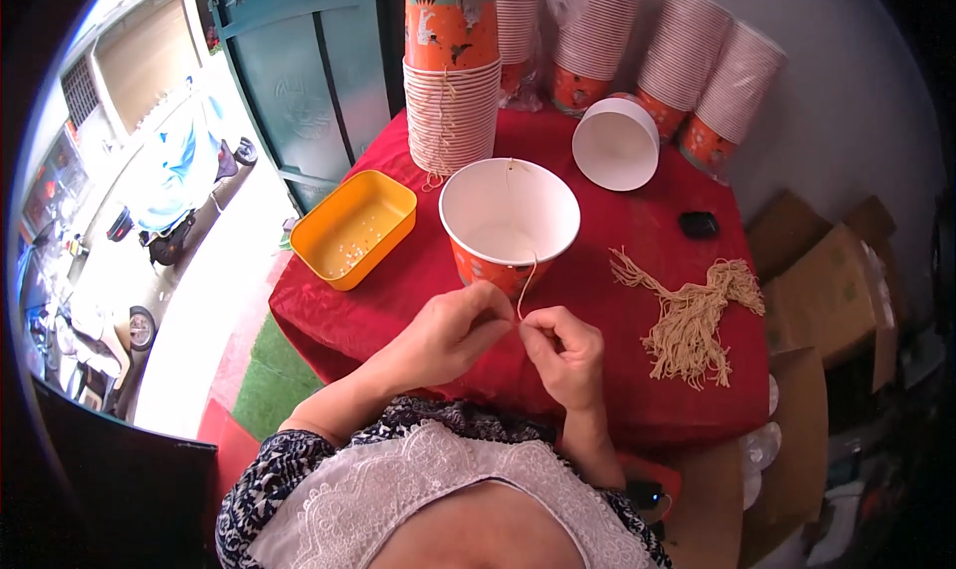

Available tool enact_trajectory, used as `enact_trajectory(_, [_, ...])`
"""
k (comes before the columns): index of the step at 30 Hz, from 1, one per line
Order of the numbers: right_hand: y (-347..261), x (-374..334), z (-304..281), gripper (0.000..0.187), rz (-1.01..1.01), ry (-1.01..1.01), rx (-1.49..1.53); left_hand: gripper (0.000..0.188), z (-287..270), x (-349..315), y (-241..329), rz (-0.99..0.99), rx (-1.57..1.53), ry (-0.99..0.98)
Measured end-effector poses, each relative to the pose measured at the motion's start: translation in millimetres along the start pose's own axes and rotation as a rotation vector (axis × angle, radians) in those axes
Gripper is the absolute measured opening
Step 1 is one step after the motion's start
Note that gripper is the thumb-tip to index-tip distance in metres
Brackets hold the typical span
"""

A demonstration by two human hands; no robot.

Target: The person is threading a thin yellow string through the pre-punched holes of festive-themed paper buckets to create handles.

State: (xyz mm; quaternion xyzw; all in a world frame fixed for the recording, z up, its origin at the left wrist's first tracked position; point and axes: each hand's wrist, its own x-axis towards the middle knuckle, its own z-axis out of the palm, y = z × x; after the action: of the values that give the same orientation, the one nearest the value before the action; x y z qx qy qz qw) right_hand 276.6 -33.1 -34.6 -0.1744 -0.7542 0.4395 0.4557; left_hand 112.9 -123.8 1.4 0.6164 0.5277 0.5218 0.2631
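An orange paper bucket (478, 267) with a white inside stands upright on the red-covered table, mouth up. A thin beige string (529, 280) comes out over its near rim and runs down to my fingertips. My left hand (460, 332) is closed in a pinch at the string's lower end, just in front of the bucket. Beside it my right hand (570, 355) also pinches the string, thumb against forefinger. The two hands nearly meet. A small bit of string shows at the bucket's far rim. To the right lies a loose bundle of beige strings (697, 320).
A yellow plastic tray (311, 218) with small white bits sits left. Behind stand a tall bucket stack (453, 111) draped with strings and several leaning stacks (687, 56). One bucket (615, 146) lies tipped. A small black object (698, 225) is at right, cardboard boxes (822, 285) beyond.
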Motion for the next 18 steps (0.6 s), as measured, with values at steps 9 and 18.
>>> enact_trajectory(9, [-10.9,33.8,-64.4,0.006,-0.232,0.816,0.167,0.035,-38.3,29.4,19.2,0.421,0.785,0.268])
enact_trajectory(18, [-3.4,16.4,-14.7,0.013,-0.241,0.551,-0.263,0.020,-39.2,39.3,-11.8,0.263,0.842,0.068])
